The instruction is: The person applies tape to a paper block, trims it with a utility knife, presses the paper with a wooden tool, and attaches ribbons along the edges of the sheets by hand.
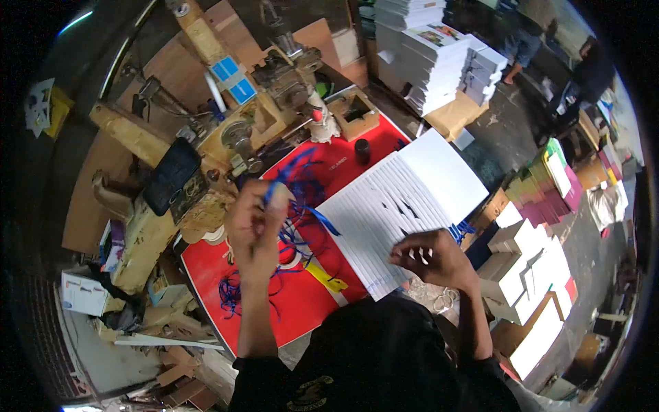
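My left hand (257,223) is raised over the red board (312,312), with thumb and fingers pinched on a blue ribbon (271,192). More blue ribbon (233,292) lies tangled on the board below and behind it. To the right, a fanned stack of white booklets (367,223) lies at an angle, and a short blue ribbon end (325,221) shows at its left edge. My right hand (436,257) hovers over the stack's lower right side, fingers loosely bent and apart, with nothing visible in them. Blue ribbon ends (458,231) also stick out beyond it.
A wooden-framed machine (240,137) stands at the back left, a black pouch (173,176) on it. Beside it are a small wooden box (353,113) and a dark cylinder (362,150). Tall paper stacks (425,62) stand behind; booklet piles (522,268) line the right. People are at the far right.
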{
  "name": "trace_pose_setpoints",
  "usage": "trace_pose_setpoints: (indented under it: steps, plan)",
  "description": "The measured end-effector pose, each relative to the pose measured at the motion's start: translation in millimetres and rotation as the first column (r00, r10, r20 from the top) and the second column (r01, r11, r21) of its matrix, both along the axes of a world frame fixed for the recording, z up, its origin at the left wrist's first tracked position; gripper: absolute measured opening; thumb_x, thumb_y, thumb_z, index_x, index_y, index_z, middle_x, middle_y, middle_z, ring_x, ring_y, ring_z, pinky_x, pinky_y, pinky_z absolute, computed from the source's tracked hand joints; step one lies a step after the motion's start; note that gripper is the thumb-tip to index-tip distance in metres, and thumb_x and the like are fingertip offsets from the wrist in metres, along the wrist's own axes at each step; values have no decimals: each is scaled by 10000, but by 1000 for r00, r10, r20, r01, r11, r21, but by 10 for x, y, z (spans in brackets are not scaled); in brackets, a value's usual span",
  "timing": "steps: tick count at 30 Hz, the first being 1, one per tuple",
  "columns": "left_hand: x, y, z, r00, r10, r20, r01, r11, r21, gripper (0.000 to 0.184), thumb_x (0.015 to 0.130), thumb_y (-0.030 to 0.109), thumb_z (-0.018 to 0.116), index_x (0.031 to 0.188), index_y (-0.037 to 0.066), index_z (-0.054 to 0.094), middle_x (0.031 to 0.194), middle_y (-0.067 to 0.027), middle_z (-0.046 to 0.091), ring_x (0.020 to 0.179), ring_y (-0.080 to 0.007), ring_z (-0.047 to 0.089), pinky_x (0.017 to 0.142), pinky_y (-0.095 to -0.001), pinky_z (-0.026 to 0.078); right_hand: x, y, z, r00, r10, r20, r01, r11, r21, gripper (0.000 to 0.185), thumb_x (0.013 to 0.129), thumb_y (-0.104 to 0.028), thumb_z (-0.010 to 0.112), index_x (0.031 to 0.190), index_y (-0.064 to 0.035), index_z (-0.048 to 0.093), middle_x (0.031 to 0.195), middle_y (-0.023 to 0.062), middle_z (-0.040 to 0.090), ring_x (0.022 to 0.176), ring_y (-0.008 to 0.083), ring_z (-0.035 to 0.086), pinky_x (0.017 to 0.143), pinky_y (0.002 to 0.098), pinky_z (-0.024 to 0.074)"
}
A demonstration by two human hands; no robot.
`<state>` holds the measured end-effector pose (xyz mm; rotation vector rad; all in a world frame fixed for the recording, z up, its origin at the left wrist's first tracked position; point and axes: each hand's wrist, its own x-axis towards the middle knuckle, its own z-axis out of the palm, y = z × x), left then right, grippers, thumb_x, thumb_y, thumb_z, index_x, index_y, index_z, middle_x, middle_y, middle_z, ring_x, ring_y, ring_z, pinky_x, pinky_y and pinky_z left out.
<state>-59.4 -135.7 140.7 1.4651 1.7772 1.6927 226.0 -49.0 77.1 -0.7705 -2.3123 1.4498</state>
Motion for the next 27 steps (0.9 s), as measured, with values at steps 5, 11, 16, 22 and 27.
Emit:
trace_pose_setpoints:
  steps: [5, 11, 16, 22, 27]
  plan:
    - [326, 46, -86, 975, -203, 91, 200, 979, 36, 45, 958, 78, 673, 947, 42, 648, 688, 79, 526, 570, 14, 373, 505, -191, 225, -409, -142, 512, 837, -342, -426, 226, 927, -301, 372, 826, -235, 852, 1113, -29, 736, 977, 34, 731, 836, 84, 641, 679, 239, 475]
    - [459, 12, -87, 902, -421, 94, 417, 907, 61, 46, 980, 47, 640, 962, 6, 630, 710, 51, 518, 600, 2, 371, 524, -202, 244, -819, -146, 517, 580, -459, -673, -62, 799, -598, 182, 909, -62, 755, 1055, 44, 727, 962, 49, 700, 935, 85, 621, 756, 236, 483]
    - [519, -21, -84, 905, -344, 251, 354, 935, 4, 177, 1039, 136, 573, 947, -5, 630, 696, 42, 504, 616, -14, 400, 555, -205, 296, -814, -186, 517, 536, -493, -685, 58, 832, -552, 85, 906, 35, 720, 971, 88, 733, 928, 138, 699, 805, 150, 685, 715, 268, 564]
    - [540, 64, -89, 953, -157, 258, 169, 985, -23, 212, 1054, 166, 550, 928, 21, 641, 688, 30, 513, 602, -29, 422, 534, -222, 309, -829, -165, 385, 593, -448, -669, 169, 882, -440, 128, 867, 39, 755, 987, 72, 725, 944, 130, 721, 829, 140, 667, 786, 297, 560]
    - [515, 30, -111, 953, -213, -216, 208, 977, -43, 36, 950, -14, 613, 923, -12, 637, 709, -77, 588, 540, -120, 499, 511, -273, 376, -848, -146, 335, 527, -486, -697, 362, 871, -333, 100, 811, 77, 720, 901, 39, 697, 888, 80, 691, 810, 114, 656, 666, 232, 526]
